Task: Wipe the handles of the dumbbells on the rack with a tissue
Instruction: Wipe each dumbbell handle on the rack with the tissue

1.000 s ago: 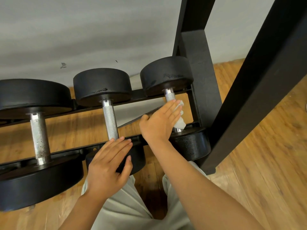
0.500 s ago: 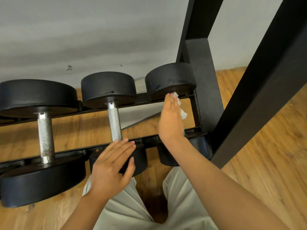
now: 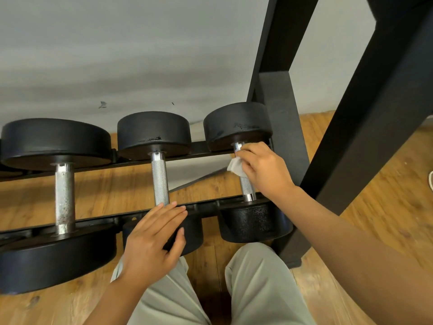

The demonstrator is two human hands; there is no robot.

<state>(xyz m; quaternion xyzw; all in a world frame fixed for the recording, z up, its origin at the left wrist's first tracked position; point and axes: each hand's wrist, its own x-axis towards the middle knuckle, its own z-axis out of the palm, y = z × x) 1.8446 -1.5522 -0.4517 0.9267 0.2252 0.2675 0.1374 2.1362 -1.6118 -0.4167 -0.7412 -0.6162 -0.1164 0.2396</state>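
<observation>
Far left: a big dumbbell (image 3: 58, 165) on the rack (image 3: 206, 208), its pitted handle (image 3: 65, 198) running from far head to near head, away from the body

Next along: a middle dumbbell (image 3: 154, 134) with a knurled handle (image 3: 160, 181), long axis likewise front to back, parallel to the first. Left hand (image 3: 152, 240) laid flat over the near head of this one, fingers straight and together, tips touching the front rail just beside the handle's near end; holding nothing

Further right: the smallest dumbbell (image 3: 237, 124), close beside the rack's black upright (image 3: 284, 137). Right hand (image 3: 263, 170) curled round the upper part of its handle (image 3: 247, 188), pinching a crumpled white tissue (image 3: 236, 167) against the steel near the far head; lower knurled stretch and chrome collar showing bare below the hand

Judging the next stroke: handle axis leading from the tissue down toward the near head and the body, so a pull toward the knees likely to cover the bare stretch. Middle handle lying just left of the tissue, nearer the idle left hand than the right, probably next
</observation>
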